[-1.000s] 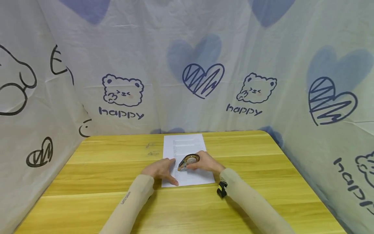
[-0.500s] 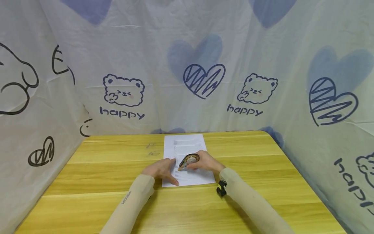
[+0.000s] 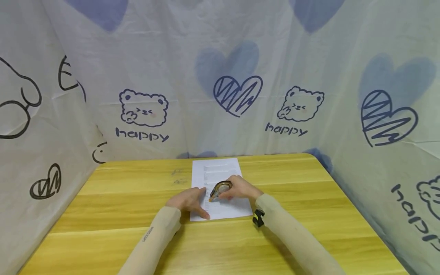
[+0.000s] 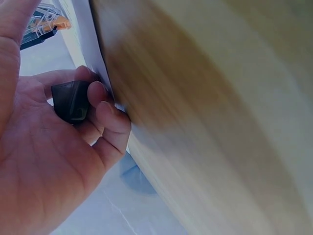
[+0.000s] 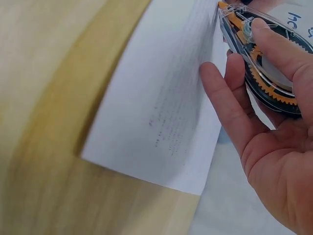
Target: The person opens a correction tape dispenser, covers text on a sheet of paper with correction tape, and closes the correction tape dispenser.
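Note:
A white printed sheet of paper [image 3: 237, 211] lies on the wooden table. My right hand [image 3: 242, 188] grips a correction tape dispenser [image 3: 221, 187], its orange tip down at the printed lines. In the right wrist view the thumb lies along one side of the clear case [image 5: 274, 90], with orange gears inside. My left hand [image 3: 187, 199] rests on the left part of the sheet, thumb toward the near edge. The left wrist view shows its curled fingers around a small black cap [image 4: 71, 102], which the head view hides.
Wood-grain table [image 3: 120, 214] surrounds the sheet. Faint dark marks [image 3: 178, 181] lie left of the paper. A white curtain [image 3: 192, 126] printed with hearts and bears hangs behind and at both sides. A black wrist device [image 3: 258, 217] sits on the right sleeve.
My right hand and wrist have shifted slightly up and left, with the dispenser tip staying at nearly the same spot. The left hand and sheet stay in place; the head view moves slightly.

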`<state>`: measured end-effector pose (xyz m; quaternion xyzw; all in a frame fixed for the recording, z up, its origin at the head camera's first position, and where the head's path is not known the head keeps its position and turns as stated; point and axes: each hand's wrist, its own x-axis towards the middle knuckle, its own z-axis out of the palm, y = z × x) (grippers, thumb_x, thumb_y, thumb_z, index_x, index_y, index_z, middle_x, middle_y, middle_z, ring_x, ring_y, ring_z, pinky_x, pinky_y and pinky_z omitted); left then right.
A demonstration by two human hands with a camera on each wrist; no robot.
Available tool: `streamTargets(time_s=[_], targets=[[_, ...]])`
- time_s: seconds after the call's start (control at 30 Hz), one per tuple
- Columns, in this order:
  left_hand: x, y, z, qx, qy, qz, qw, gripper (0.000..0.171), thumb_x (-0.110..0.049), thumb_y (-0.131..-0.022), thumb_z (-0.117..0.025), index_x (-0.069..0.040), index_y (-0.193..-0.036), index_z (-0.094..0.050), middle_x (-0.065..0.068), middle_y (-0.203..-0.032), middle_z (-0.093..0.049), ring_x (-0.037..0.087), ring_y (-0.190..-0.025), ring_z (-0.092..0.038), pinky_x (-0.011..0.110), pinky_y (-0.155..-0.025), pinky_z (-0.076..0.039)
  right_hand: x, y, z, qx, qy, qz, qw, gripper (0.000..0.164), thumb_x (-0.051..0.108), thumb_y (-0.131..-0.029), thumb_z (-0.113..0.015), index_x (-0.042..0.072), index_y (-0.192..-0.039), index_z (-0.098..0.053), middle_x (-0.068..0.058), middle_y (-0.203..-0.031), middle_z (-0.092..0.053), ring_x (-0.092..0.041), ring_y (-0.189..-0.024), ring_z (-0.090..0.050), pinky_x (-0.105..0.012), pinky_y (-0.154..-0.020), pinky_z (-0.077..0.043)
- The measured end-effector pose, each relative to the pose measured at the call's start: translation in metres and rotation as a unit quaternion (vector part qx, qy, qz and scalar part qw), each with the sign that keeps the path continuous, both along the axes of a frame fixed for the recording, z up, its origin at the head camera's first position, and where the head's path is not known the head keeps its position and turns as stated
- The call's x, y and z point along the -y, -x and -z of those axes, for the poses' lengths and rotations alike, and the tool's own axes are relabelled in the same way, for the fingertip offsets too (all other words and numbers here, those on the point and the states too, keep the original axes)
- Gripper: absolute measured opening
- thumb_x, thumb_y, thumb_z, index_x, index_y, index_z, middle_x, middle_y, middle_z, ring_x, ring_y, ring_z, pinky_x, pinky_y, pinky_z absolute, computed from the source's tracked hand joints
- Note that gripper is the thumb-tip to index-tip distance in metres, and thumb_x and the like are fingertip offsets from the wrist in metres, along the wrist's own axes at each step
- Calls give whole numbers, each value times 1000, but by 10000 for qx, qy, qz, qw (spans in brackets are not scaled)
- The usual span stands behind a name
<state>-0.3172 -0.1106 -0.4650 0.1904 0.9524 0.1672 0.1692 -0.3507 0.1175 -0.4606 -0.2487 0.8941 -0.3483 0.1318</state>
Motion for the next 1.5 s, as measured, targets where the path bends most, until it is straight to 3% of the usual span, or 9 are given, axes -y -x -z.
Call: streamTargets(time_s=[0.63,1.0,1.5], targets=[[-1,-2,-1,59,54,-39,10000,113,-50,-62,-89,-4,-151,-36,19,-150,-44,35,-139,-41,47,-117,-34,-2,-2,-4,42,-158,26,9999,21,23,-80,-82,6,-88,-72,-7,-74,-73,-22,-63,-69,-21,-54,-50],[-1,0,-1,65,64,-41,9999,113,-50,-62,-89,-4,-150,-37,19,-150,-44,35,-139,-42,48,-116,-34,-6,1,-1,336,-48,159,9993,22,21,-80,-82,6,-91,-72,-3,-78,-73,-21,-67,-71,-32,-64,-60],[1,-1,0,44,95,-26,9999,112,-53,-63,-88,-6,-151,-37,18,-151,-43,35,-140,-40,47,-118,-32,-9,-2,-5,381,-86,195,9990,22,21,-80,-82,6,-93,-73,-2,-78,-73,-21,-68,-71,-34,-66,-61]])
